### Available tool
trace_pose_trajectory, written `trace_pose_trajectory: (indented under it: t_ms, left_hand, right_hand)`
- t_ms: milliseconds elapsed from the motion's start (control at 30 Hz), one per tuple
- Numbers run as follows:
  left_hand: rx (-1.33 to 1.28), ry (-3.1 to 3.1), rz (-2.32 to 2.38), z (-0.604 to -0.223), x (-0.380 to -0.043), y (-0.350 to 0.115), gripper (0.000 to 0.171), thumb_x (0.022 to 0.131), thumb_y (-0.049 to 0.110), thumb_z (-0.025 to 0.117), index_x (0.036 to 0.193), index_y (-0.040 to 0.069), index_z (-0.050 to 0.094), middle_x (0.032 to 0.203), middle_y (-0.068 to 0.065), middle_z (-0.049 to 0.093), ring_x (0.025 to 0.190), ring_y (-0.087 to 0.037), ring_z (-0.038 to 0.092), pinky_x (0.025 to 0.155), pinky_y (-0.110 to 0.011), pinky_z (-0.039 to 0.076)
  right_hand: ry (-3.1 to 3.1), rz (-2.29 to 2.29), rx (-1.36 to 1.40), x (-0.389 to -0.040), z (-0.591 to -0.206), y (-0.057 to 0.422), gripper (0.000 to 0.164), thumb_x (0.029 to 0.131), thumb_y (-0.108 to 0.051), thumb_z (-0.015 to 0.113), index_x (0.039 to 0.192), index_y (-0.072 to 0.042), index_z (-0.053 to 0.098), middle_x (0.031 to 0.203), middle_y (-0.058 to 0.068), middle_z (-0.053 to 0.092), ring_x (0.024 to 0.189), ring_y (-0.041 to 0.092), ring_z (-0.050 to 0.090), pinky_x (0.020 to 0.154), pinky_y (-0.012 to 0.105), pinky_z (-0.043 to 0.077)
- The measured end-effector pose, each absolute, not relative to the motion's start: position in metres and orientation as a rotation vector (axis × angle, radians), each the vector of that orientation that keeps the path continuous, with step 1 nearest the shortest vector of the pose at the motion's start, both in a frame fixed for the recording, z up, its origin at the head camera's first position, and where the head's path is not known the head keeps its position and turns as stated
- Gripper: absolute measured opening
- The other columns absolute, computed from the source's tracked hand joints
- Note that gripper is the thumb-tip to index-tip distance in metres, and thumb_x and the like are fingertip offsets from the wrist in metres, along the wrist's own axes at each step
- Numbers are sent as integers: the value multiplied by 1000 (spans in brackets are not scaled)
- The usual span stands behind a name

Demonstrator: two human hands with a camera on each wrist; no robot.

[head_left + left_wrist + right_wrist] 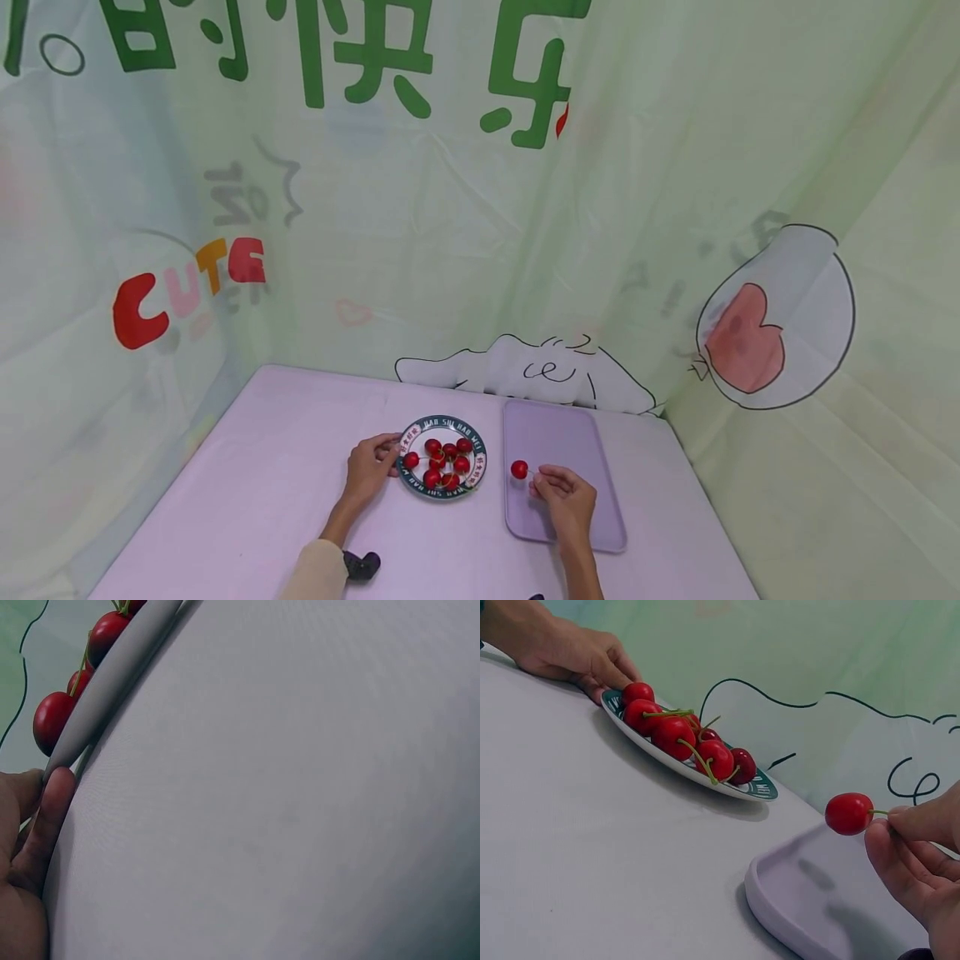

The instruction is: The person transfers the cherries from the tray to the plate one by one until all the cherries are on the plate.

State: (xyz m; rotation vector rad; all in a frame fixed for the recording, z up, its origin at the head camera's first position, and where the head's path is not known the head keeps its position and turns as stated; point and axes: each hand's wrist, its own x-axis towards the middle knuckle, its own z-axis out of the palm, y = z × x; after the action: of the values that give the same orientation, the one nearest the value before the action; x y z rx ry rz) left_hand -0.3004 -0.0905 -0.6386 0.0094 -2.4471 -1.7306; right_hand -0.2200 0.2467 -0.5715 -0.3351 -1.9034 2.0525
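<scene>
My left hand (pixel 367 468) pinches the left rim of a round plate (pixel 481 454) that has a dark green lettered border. Several red cherries (pixel 673 738) with green stems lie on the plate. My right hand (pixel 568 502) holds a single cherry (pixel 849 814) by its stem, between thumb and fingertips. This cherry hangs above the left part of a light purple tray (pixel 558 429), casting a shadow there. In the left wrist view the fingers (pixel 56 799) meet the plate's edge, and a few cherries show above it.
Plate and tray rest side by side on a pale table (pixel 247 500), with the tray on the right. Behind them hangs a printed curtain (pixel 420 250) with green characters and drawings. A black wrist device (pixel 362 567) is at my left wrist.
</scene>
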Motion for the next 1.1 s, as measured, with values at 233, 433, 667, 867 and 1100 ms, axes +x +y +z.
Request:
trace_pose_trajectory:
  t_ms: [233, 433, 667, 867, 1100]
  left_hand:
    - [47, -2455, -1739, -642, -303, -91, 31, 107, 13, 71, 137, 8, 75, 101, -8, 74, 63, -11, 70, 63, -15, 56]
    - [41, -2465, -1715, -646, -305, -91, 32, 107, 12, 70, 138, 7, 74, 102, -8, 74, 63, -10, 70, 63, -16, 56]
    - [27, -2461, -1707, -644, -303, -90, 31, 107, 12, 70, 137, 5, 74, 102, -9, 75, 62, -10, 69, 63, -15, 56]
    - [12, -2452, -1711, -642, -301, -90, 31, 107, 12, 69, 137, 3, 74, 100, -9, 74, 62, -9, 69, 62, -15, 55]
    - [9, -2461, -1714, -643, -302, -91, 31, 108, 11, 69, 137, 4, 74, 101, -9, 74, 63, -10, 69, 63, -15, 55]
  right_hand:
    - [-1811, 2129, -311, -222, -573, 244, 23, 92, 16, 75, 113, 25, 68, 77, 2, 76, 65, 11, 77, 68, 28, 67]
    - [-1754, 2172, -348, -228, -584, 245, 28, 92, 13, 78, 117, 23, 69, 78, 2, 78, 67, 13, 79, 71, 28, 67]
    - [-1711, 2193, -327, -230, -588, 241, 22, 93, 13, 77, 113, 20, 71, 79, 3, 79, 68, 13, 79, 70, 28, 67]
    - [-1742, 2236, -371, -222, -569, 228, 23, 95, 11, 76, 116, 19, 71, 83, 5, 80, 72, 14, 80, 74, 28, 68]
    - [-1776, 2262, -421, -216, -553, 217, 25, 96, 9, 76, 119, 18, 70, 86, 8, 81, 76, 16, 81, 76, 29, 68]
